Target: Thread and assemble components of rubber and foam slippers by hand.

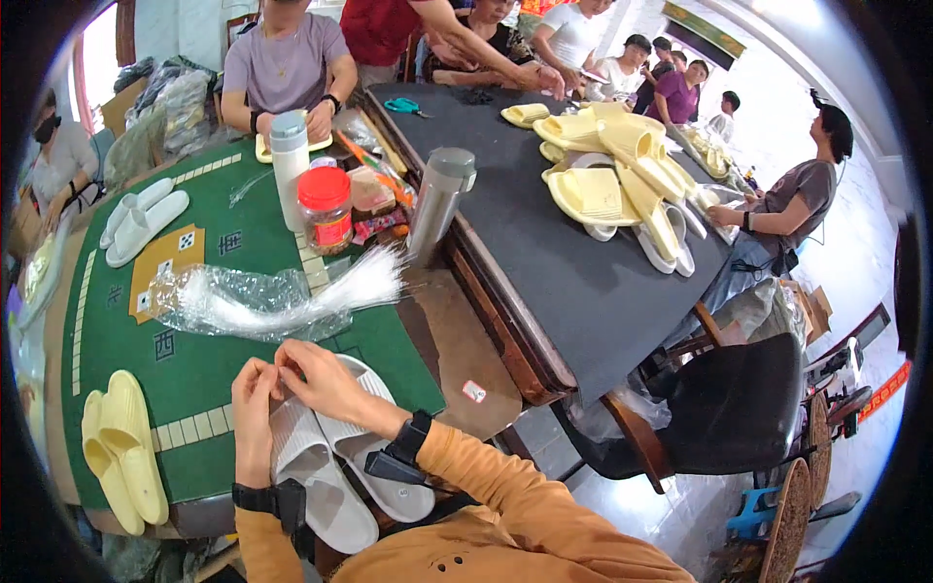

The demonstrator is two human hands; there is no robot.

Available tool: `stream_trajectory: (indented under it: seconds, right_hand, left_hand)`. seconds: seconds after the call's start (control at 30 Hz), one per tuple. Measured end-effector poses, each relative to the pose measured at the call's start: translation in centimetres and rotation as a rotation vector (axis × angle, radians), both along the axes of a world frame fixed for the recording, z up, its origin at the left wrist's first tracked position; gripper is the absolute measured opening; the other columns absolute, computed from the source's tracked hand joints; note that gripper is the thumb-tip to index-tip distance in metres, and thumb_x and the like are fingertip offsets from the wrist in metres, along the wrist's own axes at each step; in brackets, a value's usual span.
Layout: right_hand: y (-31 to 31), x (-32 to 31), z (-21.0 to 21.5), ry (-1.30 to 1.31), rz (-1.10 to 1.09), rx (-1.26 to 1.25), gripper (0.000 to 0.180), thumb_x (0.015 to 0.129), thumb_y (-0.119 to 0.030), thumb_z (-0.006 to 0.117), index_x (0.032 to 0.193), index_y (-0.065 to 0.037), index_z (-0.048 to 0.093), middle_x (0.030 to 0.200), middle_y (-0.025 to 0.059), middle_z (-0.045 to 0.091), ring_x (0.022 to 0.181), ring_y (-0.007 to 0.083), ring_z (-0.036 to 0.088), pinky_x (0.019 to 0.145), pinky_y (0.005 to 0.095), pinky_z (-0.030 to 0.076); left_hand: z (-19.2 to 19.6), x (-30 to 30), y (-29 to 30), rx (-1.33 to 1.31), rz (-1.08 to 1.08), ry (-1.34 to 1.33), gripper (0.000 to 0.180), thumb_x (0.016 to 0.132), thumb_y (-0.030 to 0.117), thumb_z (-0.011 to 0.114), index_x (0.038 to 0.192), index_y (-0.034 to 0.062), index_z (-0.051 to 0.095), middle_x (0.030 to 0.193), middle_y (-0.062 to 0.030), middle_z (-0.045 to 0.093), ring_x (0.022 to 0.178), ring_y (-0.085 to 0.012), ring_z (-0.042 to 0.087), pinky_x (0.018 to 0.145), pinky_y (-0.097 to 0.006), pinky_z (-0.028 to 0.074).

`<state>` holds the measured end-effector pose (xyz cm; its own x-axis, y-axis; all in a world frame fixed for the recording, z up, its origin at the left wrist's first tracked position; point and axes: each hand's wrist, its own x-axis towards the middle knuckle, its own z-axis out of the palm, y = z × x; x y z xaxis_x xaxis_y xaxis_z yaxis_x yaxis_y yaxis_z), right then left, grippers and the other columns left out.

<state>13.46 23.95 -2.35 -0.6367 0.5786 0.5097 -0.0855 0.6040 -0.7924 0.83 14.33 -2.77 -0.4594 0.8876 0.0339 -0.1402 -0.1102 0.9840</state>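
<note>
My left hand point(256, 413) and my right hand point(326, 386) meet above the toe ends of a pair of grey slippers point(328, 491), at the near edge of the green table mat. The fingers of both hands are closed in a pinch, tips almost touching. Whatever sits between them is too small to make out. Just beyond my hands lies a clear plastic bag point(209, 296) with a bundle of thin white plastic strands point(360, 290) spilling out to the right. A pair of pale yellow slippers point(136, 452) rests to the left of my hands.
White slippers point(148, 228) lie at the mat's far left. A pale bottle point(289, 165), a red-lidded jar point(325, 209) and a grey flask point(442, 204) stand beyond the strands. The dark table point(544, 291) holds piled yellow slippers point(593, 194). A black chair point(719, 413) is at right; people sit around.
</note>
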Motion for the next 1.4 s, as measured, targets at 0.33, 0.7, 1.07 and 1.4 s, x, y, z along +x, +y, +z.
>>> stream_trajectory:
  seconds: [0.33, 0.7, 1.07, 1.4]
  right_hand:
    - [0.5, 0.5, 0.5, -0.134, 0.041, -0.084, 0.013, 0.090, -0.008, 0.061, 0.098, 0.001, 0.056, 0.083, 0.0164, 0.063, 0.074, 0.0293, 0.064, 0.066, 0.0387, 0.050]
    - [1.0, 0.7, 1.5, -0.162, 0.037, 0.054, 0.012, 0.089, -0.008, 0.061, 0.097, 0.000, 0.057, 0.087, 0.0163, 0.063, 0.080, 0.0326, 0.064, 0.071, 0.0403, 0.050]
    - [1.6, 2.2, 2.3, -0.303, 0.071, 0.098, 0.013, 0.089, -0.008, 0.061, 0.098, 0.000, 0.059, 0.088, 0.0155, 0.064, 0.084, 0.0328, 0.065, 0.074, 0.0411, 0.051]
    - [-0.1, 3.6, 4.8, -0.171, 0.061, 0.126, 0.021, 0.087, 0.000, 0.065, 0.108, -0.003, 0.065, 0.105, 0.0145, 0.064, 0.097, 0.0312, 0.064, 0.077, 0.0374, 0.056]
  left_hand:
    - [-0.2, 0.0, 0.1, -0.027, 0.010, 0.070, 0.018, 0.098, 0.015, 0.059, 0.082, 0.0079, 0.056, 0.068, 0.0053, 0.051, 0.062, -0.0027, 0.047, 0.057, -0.020, 0.034]
    - [0.2, 0.2, 0.2, -0.039, 0.004, 0.020, 0.018, 0.097, 0.013, 0.059, 0.080, 0.0073, 0.056, 0.069, 0.0056, 0.051, 0.062, -0.0023, 0.046, 0.057, -0.019, 0.035]
    - [-0.4, 0.3, 0.3, -0.048, -0.039, 0.066, 0.017, 0.098, 0.011, 0.058, 0.082, 0.0047, 0.057, 0.070, 0.0032, 0.054, 0.062, -0.0047, 0.049, 0.057, -0.022, 0.037]
    - [-0.8, 1.2, 1.0, -0.014, 0.050, 0.456, 0.026, 0.091, 0.011, 0.063, 0.115, -0.0006, 0.059, 0.099, -0.0134, 0.066, 0.081, -0.0241, 0.066, 0.075, -0.035, 0.053]
